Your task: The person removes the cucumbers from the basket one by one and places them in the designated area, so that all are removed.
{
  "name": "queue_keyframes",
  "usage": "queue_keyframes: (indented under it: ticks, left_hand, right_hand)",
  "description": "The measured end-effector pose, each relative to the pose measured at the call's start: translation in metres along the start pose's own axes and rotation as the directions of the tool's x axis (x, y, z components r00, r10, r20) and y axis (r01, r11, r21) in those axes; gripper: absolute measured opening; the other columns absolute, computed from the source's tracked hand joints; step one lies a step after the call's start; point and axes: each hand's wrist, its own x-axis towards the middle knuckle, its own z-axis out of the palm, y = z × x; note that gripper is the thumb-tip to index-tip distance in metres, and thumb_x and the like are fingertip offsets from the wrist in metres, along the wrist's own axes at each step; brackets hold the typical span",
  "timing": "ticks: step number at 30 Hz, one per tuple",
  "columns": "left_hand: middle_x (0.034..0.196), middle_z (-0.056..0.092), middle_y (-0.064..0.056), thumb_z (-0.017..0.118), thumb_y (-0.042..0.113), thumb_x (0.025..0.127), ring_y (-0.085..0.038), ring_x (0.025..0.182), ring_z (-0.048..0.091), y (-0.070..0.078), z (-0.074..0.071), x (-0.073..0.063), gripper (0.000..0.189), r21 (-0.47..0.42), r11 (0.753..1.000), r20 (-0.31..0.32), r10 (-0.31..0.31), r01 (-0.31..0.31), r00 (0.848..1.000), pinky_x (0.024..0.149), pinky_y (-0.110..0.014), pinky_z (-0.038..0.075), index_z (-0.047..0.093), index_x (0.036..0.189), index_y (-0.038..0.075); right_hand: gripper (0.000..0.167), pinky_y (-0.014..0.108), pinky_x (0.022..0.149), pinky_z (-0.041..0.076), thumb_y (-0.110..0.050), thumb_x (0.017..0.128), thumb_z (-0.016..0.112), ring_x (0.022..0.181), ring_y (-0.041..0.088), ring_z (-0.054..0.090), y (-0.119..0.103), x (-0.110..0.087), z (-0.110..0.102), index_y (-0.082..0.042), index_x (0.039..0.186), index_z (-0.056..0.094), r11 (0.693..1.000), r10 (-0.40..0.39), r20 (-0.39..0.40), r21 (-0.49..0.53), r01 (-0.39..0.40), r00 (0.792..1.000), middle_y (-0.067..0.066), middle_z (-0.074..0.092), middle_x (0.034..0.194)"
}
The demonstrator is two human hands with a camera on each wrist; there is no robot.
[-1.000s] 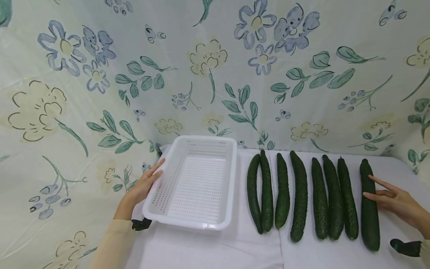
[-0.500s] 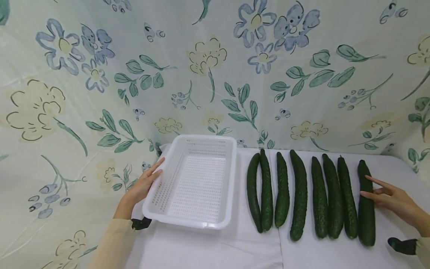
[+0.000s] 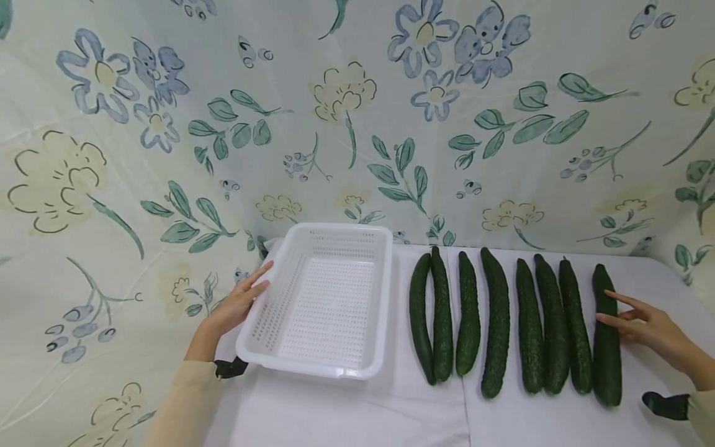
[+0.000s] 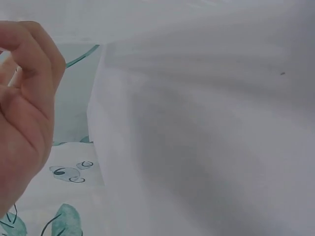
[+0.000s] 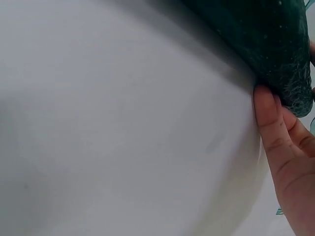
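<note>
A white plastic basket (image 3: 329, 310) with a perforated floor stands left of the middle in the head view, with nothing inside it. My left hand (image 3: 237, 307) holds its left rim, index finger and thumb at the edge; the left wrist view shows that hand (image 4: 29, 98) with bent fingers. At the far right lies a dark green cucumber (image 3: 607, 366). My right hand (image 3: 650, 329) reaches over it from the right and grips it, index finger and thumb across its top. In the right wrist view the thumb (image 5: 268, 115) presses against the side of the cucumber (image 5: 270, 44).
Several more cucumbers (image 3: 496, 323) lie in a row between the basket and my right hand, roughly parallel. They rest on a table covered with white cloth (image 3: 413, 416). A floral curtain (image 3: 357, 124) rises behind the table and along its left side.
My right hand has shifted the far-right cucumber a little to the left, nearer the row, and straightened it slightly. The left hand and the basket have stayed in place.
</note>
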Motion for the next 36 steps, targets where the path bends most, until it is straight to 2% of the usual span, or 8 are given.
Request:
queue_keyframes:
  ticks: [6, 12, 14, 17, 21, 26, 30, 36]
  left_hand:
    - [0.145, 0.046, -0.020, 0.049, 0.034, 0.106, -0.027, 0.106, 0.062, 0.007, -0.003, 0.002, 0.058, 0.111, 0.993, -0.028, -0.035, 0.038, 0.999, 0.080, -0.037, 0.053, 0.025, 0.159, 0.033]
    - [0.152, 0.040, -0.016, 0.047, 0.043, 0.105, -0.039, 0.125, 0.050, 0.015, -0.004, 0.001, 0.060, 0.248, 0.967, -0.028, -0.045, 0.051, 0.999, 0.096, -0.056, 0.045, 0.023, 0.160, 0.033]
    - [0.155, 0.036, -0.018, 0.045, 0.042, 0.106, -0.044, 0.130, 0.046, 0.020, -0.005, 0.002, 0.060, 0.275, 0.961, -0.024, -0.024, 0.030, 0.999, 0.100, -0.061, 0.040, 0.022, 0.160, 0.031]
    - [0.159, 0.029, -0.018, 0.043, 0.037, 0.108, -0.046, 0.136, 0.039, 0.030, -0.006, 0.004, 0.060, 0.329, 0.944, -0.022, 0.029, -0.020, 0.999, 0.103, -0.063, 0.036, 0.019, 0.161, 0.026]
    - [0.160, 0.026, -0.021, 0.043, 0.033, 0.108, -0.047, 0.141, 0.029, 0.051, -0.007, 0.005, 0.061, 0.444, 0.890, -0.020, 0.123, -0.102, 0.992, 0.105, -0.068, 0.030, 0.015, 0.162, 0.020]
    - [0.161, 0.022, -0.020, 0.045, 0.030, 0.108, -0.047, 0.144, 0.020, 0.078, -0.006, 0.006, 0.064, 0.546, 0.821, -0.053, 0.233, -0.167, 0.971, 0.108, -0.068, 0.022, 0.012, 0.162, 0.020]
    - [0.164, 0.017, -0.016, 0.046, 0.028, 0.108, -0.044, 0.146, 0.017, 0.091, -0.001, 0.011, 0.065, 0.578, 0.785, -0.083, 0.327, -0.222, 0.941, 0.112, -0.063, 0.020, 0.011, 0.162, 0.019]
    - [0.164, 0.015, -0.016, 0.050, 0.031, 0.105, -0.038, 0.149, 0.011, 0.101, 0.017, 0.032, 0.070, 0.616, 0.734, -0.095, 0.431, -0.287, 0.897, 0.115, -0.061, 0.012, 0.012, 0.161, 0.012]
  right_hand:
    - [0.092, 0.035, 0.059, 0.054, -0.046, 0.100, 0.057, 0.076, 0.027, 0.065, 0.005, -0.001, -0.004, 0.013, 0.150, 0.009, 1.000, 0.004, -0.027, 0.019, -0.003, 1.000, 0.045, 0.052, 0.109]
    - [0.091, 0.037, 0.060, 0.057, -0.044, 0.101, 0.057, 0.070, 0.021, 0.066, 0.000, -0.007, -0.010, 0.017, 0.149, 0.009, 0.997, 0.023, -0.075, 0.080, -0.017, 0.997, 0.031, 0.064, 0.095]
    - [0.090, 0.037, 0.060, 0.057, -0.042, 0.101, 0.058, 0.069, 0.022, 0.066, -0.004, -0.010, -0.012, 0.017, 0.149, 0.009, 0.996, 0.023, -0.106, 0.085, -0.014, 0.994, 0.034, 0.062, 0.096]
    - [0.088, 0.039, 0.059, 0.057, -0.041, 0.101, 0.058, 0.074, 0.035, 0.066, -0.013, -0.014, -0.015, 0.017, 0.149, 0.011, 0.998, 0.002, -0.164, 0.059, 0.008, 0.986, 0.045, 0.051, 0.107]
    - [0.085, 0.058, 0.073, 0.052, -0.041, 0.101, 0.055, 0.099, 0.059, 0.051, -0.028, -0.018, -0.019, 0.015, 0.150, 0.014, 0.999, -0.035, -0.230, -0.010, 0.034, 0.973, 0.050, 0.034, 0.125]
    - [0.081, 0.080, 0.090, 0.024, -0.044, 0.102, 0.051, 0.128, 0.067, 0.019, -0.054, -0.020, -0.027, 0.008, 0.153, 0.015, 0.998, -0.060, -0.279, -0.027, 0.055, 0.958, 0.047, 0.022, 0.143]
    - [0.079, 0.080, 0.098, 0.011, -0.042, 0.103, 0.051, 0.138, 0.062, 0.004, -0.079, -0.022, -0.033, 0.004, 0.155, 0.015, 0.995, -0.102, -0.312, -0.018, 0.102, 0.944, 0.040, 0.012, 0.153]
    - [0.079, 0.079, 0.100, 0.007, -0.042, 0.102, 0.052, 0.141, 0.059, 0.000, -0.121, -0.021, -0.033, -0.001, 0.158, 0.015, 0.990, -0.142, -0.319, -0.033, 0.139, 0.937, 0.034, 0.006, 0.158]
